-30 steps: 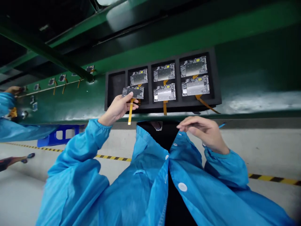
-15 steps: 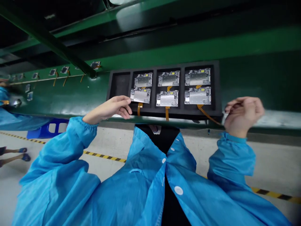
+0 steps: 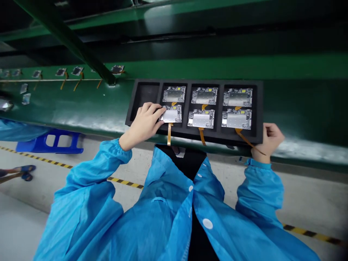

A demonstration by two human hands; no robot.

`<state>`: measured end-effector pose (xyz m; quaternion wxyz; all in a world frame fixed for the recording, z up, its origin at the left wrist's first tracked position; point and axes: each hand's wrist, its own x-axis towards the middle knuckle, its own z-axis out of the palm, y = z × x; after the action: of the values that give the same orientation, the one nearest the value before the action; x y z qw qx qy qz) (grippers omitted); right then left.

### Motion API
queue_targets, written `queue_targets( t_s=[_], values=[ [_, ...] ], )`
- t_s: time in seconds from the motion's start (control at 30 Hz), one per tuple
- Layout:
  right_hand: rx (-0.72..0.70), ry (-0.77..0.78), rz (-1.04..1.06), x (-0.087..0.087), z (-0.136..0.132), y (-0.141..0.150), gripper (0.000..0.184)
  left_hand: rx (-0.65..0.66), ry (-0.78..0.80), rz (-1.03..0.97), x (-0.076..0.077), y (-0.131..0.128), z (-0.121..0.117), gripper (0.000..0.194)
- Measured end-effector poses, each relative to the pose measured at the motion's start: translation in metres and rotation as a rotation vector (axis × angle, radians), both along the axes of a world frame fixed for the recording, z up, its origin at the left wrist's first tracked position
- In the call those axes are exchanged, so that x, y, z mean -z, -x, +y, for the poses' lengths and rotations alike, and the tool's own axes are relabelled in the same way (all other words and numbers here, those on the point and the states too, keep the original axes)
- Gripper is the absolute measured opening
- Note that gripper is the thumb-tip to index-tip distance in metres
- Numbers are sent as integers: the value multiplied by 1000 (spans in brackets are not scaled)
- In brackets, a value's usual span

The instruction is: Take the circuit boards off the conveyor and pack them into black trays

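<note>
Bench [image 3: 299, 105], green and glossy, is carrying a black foam tray [image 3: 259, 108] with four compartments: three are holding two display modules each, and the leftmost is lying bare. The left hand [image 3: 144, 125] is resting fingers spread on the tray's near-left part, fingertips touching the near-left display module [image 3: 172, 115], which a second ago it was holding above its slot. The right hand [image 3: 269, 139], earlier raised and free, is now gripping the tray's near-right corner.

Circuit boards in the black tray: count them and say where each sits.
6. Second compartment: far, near under the left hand. Third: far, near. Fourth: far, near. First compartment holds none.
</note>
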<state>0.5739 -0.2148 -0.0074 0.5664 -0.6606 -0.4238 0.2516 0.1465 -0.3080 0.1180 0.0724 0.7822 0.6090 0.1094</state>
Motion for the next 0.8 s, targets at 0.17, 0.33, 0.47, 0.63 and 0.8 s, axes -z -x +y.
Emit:
queue_targets(
  t_s=[0.17, 0.33, 0.47, 0.63, 0.8],
  values=[
    [-2, 6, -32, -6, -2, 5, 26, 96, 57, -6, 5, 13, 20, 40],
    [5, 33, -30, -12, 1, 9, 31, 145, 63, -14, 8, 15, 35, 39],
    [25, 45, -34, -15, 5, 12, 36, 181, 61, 17, 7, 9, 32, 40],
    [32, 55, -97, -16, 1, 13, 25, 190, 47, -56, -6, 28, 42, 43],
    [12, 67, -117, -16, -3, 10, 18, -159, -72, -114, -12, 110, 101, 45]
  ],
)
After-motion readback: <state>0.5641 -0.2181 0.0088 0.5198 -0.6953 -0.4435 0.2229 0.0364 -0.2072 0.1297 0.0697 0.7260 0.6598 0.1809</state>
